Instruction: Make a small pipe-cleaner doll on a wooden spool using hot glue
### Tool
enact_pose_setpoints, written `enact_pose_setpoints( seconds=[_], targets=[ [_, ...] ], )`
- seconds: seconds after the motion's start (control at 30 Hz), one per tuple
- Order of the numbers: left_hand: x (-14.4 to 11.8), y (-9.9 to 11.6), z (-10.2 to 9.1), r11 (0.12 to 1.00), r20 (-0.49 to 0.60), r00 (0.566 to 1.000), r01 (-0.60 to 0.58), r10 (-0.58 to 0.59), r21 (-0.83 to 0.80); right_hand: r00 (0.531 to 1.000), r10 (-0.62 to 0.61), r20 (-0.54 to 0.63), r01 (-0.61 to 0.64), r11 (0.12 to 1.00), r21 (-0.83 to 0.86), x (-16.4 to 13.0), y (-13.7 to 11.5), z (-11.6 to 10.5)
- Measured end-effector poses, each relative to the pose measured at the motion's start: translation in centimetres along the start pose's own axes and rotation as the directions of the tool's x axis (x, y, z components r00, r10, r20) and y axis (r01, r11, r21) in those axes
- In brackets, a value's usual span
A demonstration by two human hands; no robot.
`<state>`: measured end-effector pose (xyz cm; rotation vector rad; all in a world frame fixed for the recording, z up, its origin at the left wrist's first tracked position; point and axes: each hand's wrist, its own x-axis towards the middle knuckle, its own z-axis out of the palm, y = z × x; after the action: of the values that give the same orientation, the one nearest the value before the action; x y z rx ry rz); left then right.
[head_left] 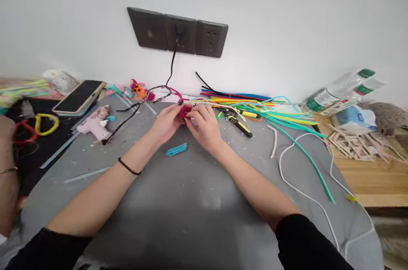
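Observation:
Both my hands meet above the grey table, fingers closed around a small red coil point(185, 111) that looks like wound pipe cleaner. My left hand point(167, 123) pinches it from the left, with the dark-nailed thumb or finger at its top. From the right, my right hand point(204, 127) grips it with bent fingers. Much of the coil is hidden behind the fingers. Just below lies a small folded bundle of blue pipe cleaner point(176, 150). To the right of my right hand rest yellow-and-black pliers point(237, 122).
Colourful pipe cleaners point(274, 110) lie along the wall. At left are a pink glue gun point(95, 125), a phone point(79, 98) and yellow-handled scissors point(47, 124). A white cable point(282, 163) loops at right, near plastic bottles point(338, 91). Another person's arm point(7, 176) shows at far left.

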<state>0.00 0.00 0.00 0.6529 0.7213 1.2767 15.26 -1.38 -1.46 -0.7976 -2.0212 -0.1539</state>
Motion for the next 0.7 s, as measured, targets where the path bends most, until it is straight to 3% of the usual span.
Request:
enact_pose_setpoints(
  seconds=[0.17,0.4,0.53,0.7],
  targets=[
    [0.0,-0.3,-0.1,0.999,0.004,0.999,-0.042,0.042,0.035,0.997,0.083,0.005,-0.083,0.995,0.058,-0.1,0.0,0.1],
    [-0.7,-0.7,0.4,0.976,0.106,0.983,-0.164,0.149,0.144,0.987,0.158,-0.001,-0.157,0.983,0.09,-0.1,-0.3,0.3],
    [-1.0,-1.0,0.7,0.969,0.058,0.985,-0.168,0.16,0.183,0.99,0.139,0.009,-0.139,0.984,0.112,-0.2,-0.3,0.4],
    [-1.1,-0.8,1.3,0.994,-0.106,0.99,-0.089,0.096,0.07,0.992,0.099,0.083,-0.11,0.983,0.149,-0.3,-0.6,0.6]
  ],
)
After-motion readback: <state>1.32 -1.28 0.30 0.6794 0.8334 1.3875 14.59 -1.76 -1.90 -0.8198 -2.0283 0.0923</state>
